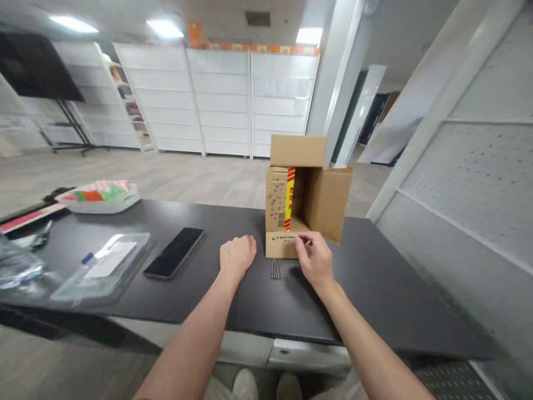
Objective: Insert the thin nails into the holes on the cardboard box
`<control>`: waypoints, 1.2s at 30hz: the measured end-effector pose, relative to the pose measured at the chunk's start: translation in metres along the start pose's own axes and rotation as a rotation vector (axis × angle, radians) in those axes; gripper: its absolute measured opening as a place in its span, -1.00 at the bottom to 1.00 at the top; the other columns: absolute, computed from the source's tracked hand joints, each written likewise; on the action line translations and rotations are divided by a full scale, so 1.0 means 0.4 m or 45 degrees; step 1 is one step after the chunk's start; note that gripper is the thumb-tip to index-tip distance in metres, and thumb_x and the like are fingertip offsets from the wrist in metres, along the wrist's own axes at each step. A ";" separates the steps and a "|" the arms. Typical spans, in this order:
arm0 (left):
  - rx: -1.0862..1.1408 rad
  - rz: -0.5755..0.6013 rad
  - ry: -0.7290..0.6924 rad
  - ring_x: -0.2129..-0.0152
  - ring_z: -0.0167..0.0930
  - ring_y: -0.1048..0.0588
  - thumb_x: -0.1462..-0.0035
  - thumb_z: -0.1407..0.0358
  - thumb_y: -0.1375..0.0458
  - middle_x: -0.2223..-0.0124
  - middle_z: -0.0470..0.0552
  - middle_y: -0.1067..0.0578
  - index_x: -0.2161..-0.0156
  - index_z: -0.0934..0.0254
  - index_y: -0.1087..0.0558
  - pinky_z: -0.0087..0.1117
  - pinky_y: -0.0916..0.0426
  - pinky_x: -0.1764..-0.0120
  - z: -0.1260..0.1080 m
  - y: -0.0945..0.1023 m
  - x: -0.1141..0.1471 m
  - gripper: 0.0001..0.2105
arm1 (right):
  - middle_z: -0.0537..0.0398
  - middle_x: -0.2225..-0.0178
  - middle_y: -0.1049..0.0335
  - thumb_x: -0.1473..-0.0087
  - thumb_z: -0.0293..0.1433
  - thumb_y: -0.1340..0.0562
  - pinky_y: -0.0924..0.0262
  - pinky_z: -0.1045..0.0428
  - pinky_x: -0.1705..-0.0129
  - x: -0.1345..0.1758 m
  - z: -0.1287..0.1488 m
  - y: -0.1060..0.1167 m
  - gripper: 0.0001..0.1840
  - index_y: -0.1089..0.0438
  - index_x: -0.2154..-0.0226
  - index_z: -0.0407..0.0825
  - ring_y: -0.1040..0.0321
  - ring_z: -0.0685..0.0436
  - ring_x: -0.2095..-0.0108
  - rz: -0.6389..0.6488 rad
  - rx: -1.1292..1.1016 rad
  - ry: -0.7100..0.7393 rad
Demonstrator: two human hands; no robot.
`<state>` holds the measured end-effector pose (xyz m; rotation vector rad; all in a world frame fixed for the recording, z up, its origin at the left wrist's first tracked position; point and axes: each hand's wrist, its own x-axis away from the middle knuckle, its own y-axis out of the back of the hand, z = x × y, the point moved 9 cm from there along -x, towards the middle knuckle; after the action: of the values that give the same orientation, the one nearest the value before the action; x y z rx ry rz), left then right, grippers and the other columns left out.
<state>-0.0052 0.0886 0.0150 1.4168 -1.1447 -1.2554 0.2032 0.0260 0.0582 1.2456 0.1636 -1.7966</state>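
An open cardboard box (318, 197) stands on its side on the dark table, its opening facing me. Its lower front flap (277, 247) hangs down and carries a row of small dark holes or marks. Thumb and fingertips pinched together, my right hand (315, 256) is at the right part of this flap; what it pinches is too small to make out. Several thin metal rods (275, 269), like nails, lie side by side just below the flap. To the left of the box, my left hand (238, 253) rests on the table in a loose fist.
A black smartphone (175, 253) lies left of my left hand. Further left are a clear plastic case (104, 266), crumpled clear plastic (19, 264) and a white tray (100, 206) with colourful contents. A grey partition (466, 183) borders the table on the right.
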 end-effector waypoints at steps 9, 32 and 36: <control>0.030 0.047 0.013 0.30 -0.15 -0.54 -0.22 0.14 0.24 0.30 0.26 -0.55 0.25 0.31 -0.55 -0.19 -0.37 0.25 -0.002 -0.008 0.002 -0.49 | 0.10 0.39 -0.41 -0.15 -0.37 -0.14 -0.23 0.04 0.27 0.047 0.043 0.013 -0.92 -0.34 0.31 0.00 -0.34 -0.05 0.36 0.281 -0.069 -0.032; 0.017 0.055 0.024 0.31 -0.17 -0.54 -0.22 0.14 0.23 0.29 0.24 -0.55 0.25 0.30 -0.55 -0.22 -0.37 0.26 -0.003 -0.003 0.002 -0.50 | 0.07 0.36 -0.32 -0.07 -0.50 -0.13 -0.15 0.01 0.22 0.126 0.090 -0.057 -0.90 -0.31 0.35 -0.01 -0.26 -0.09 0.30 0.804 0.091 0.053; 0.015 0.049 0.018 0.32 -0.16 -0.55 -0.22 0.14 0.23 0.29 0.24 -0.55 0.26 0.30 -0.55 -0.21 -0.37 0.26 -0.003 -0.004 0.001 -0.50 | 0.07 0.35 -0.32 -0.05 -0.51 -0.13 -0.13 0.01 0.22 0.127 0.092 -0.064 -0.91 -0.30 0.37 -0.01 -0.25 -0.09 0.29 0.842 0.096 0.059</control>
<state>-0.0039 0.0884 0.0133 1.4041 -1.1665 -1.2121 0.1560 -0.0104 0.0259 1.2107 -0.2684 -1.2079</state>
